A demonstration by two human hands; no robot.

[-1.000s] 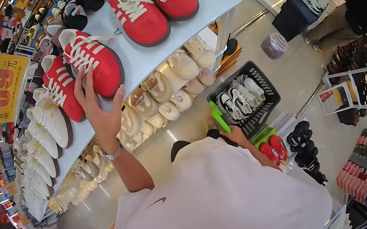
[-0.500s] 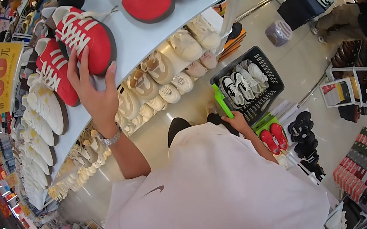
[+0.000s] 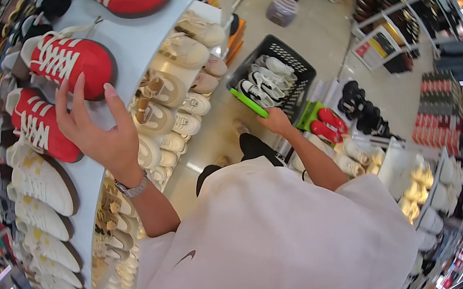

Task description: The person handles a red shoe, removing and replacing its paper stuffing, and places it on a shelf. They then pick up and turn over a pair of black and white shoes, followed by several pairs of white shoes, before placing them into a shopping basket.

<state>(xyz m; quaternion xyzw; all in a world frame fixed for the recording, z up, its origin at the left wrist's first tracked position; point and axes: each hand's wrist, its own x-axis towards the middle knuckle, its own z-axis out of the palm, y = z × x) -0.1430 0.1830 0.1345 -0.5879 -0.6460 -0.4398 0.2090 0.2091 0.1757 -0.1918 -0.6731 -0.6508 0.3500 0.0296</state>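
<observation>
Where the white display shelf (image 3: 137,45) curves along the left, a red suede sneaker with white laces and stripes (image 3: 75,63) lies on its top. The left hand (image 3: 97,136) is spread open below it, fingertips at its near end, gripping nothing. A second red sneaker (image 3: 39,127) and white sneakers (image 3: 41,183) lie to the left of it. To the right, the right hand (image 3: 275,120) is clenched around the green plastic handle (image 3: 249,103) of a black plastic basket (image 3: 293,56) that holds black-and-white sneakers (image 3: 259,87).

The person wears a white T-shirt (image 3: 268,240), dark swoosh (image 3: 187,258), silver wristwatch (image 3: 132,188).
</observation>
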